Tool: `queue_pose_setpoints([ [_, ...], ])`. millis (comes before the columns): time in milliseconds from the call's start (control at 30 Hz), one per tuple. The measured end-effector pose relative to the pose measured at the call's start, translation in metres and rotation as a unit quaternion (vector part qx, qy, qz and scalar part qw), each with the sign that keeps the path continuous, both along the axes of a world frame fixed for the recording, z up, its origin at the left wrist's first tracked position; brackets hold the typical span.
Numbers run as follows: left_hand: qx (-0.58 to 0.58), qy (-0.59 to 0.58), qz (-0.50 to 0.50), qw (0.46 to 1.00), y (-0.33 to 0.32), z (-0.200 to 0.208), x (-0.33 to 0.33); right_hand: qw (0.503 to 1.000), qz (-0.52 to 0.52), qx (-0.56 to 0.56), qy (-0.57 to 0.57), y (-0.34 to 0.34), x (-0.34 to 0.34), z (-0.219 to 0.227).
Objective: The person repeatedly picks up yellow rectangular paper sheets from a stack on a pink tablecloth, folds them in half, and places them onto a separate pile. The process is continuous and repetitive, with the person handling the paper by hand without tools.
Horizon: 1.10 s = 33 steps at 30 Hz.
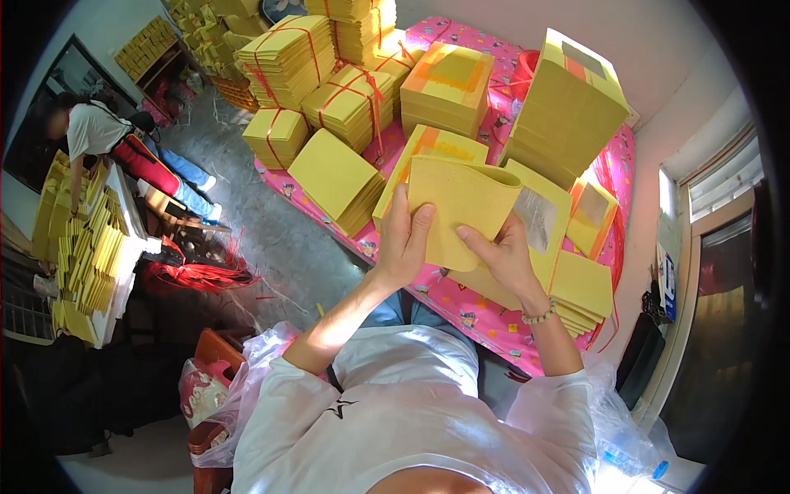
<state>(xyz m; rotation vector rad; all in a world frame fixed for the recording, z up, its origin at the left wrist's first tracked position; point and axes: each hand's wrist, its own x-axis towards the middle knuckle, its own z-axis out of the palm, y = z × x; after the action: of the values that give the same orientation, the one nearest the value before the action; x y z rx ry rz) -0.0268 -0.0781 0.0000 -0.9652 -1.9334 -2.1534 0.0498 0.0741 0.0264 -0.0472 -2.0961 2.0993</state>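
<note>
Between my two hands is a folded sheet of yellow paper [465, 206], curled into a loop at its upper right corner. My left hand [406, 235] grips its left edge, thumb lying on the near face. Lower on the right side, my right hand [504, 253] pinches it, with the thumb on the paper and the fingers mostly behind. Just behind the sheet lies a yellow stack with a silvery square [539, 218] on top. A smaller stack of yellow paper [580, 288] sits right of my right wrist, which wears a beaded bracelet [539, 314].
Tied yellow bundles [350, 99] and a tall leaning stack [568, 107] crowd the pink patterned cloth [485, 321]. At left, another person [123, 140] bends over a table of yellow papers [99, 255]. Red cords [193, 272] hang near there. A plastic bag [255, 370] covers a chair by my left elbow.
</note>
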Motion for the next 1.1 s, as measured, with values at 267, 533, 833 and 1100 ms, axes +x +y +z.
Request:
queue_pose_setpoints([
  [267, 0.055, -0.078, -0.046, 0.994, 0.004, -0.003, 0.002, 1.0, -0.001, -0.001, 0.008, -0.001, -0.001, 0.004],
  [533, 0.077, -0.305, -0.136, 0.94, 0.01, 0.006, -0.02, 0.997, -0.049, 0.033, -0.053, 0.01, -0.021, 0.003],
  [833, 0.023, -0.462, -0.165, 0.871, 0.014, 0.011, -0.042, 0.994, -0.039, 0.006, -0.099, 0.02, -0.039, -0.009],
  [1100, -0.003, -0.392, -0.132, 0.911, 0.017, 0.001, -0.044, 0.993, -0.037, 0.01, -0.109, 0.021, -0.038, -0.01],
])
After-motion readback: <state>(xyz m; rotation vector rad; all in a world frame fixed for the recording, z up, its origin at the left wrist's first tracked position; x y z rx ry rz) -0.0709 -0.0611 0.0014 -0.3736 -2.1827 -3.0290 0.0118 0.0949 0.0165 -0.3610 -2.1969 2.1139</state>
